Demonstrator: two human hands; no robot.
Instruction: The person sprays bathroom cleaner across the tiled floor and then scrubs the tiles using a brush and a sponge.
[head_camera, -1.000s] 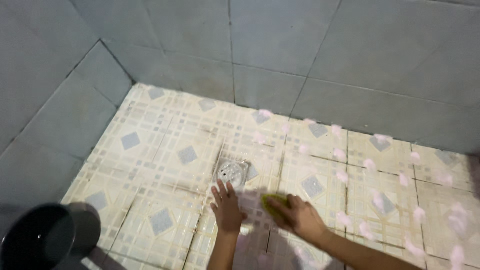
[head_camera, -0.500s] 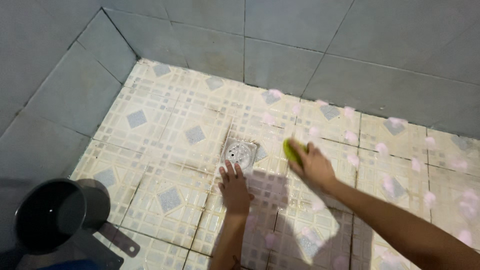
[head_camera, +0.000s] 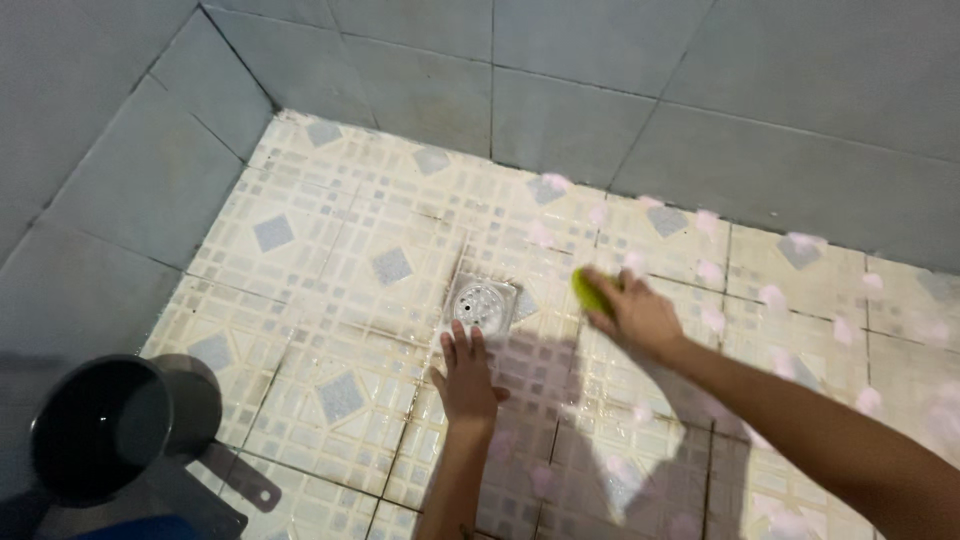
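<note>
Pressing my right hand (head_camera: 640, 315), closed around a yellow-green scrub sponge (head_camera: 585, 292), onto the wet patterned floor tile (head_camera: 330, 290) at 3 o'clock of the square metal drain (head_camera: 482, 303). My left hand (head_camera: 467, 378) lies flat, fingers spread, at its 6 o'clock. Risk: wet glaze may let that bracing palm slip.

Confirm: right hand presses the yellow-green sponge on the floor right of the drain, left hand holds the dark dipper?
Not quite. In the head view the left hand lies flat on the floor tiles below the drain; the dark dipper sits untouched at lower left. The right hand does hold the sponge.
</note>
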